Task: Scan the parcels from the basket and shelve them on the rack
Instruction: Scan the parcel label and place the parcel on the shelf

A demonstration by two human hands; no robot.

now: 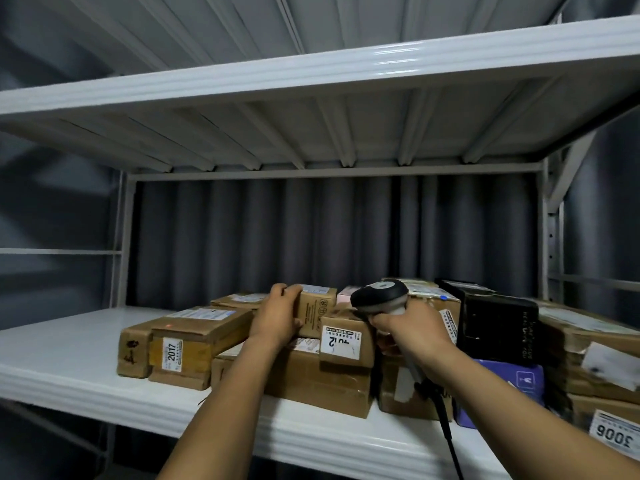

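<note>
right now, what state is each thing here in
left grip, holds small box
small box, held, atop the stack
right grip, holds scanner
scanner, held, head up
2017 box, flat on shelf, red dot on top

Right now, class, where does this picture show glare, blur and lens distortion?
Head view: glare streaks the front edge of the upper shelf; motion blur smears the curtain at left; the wide lens splays the shelf edges; the 3006 label at lower right is slightly soft.
</note>
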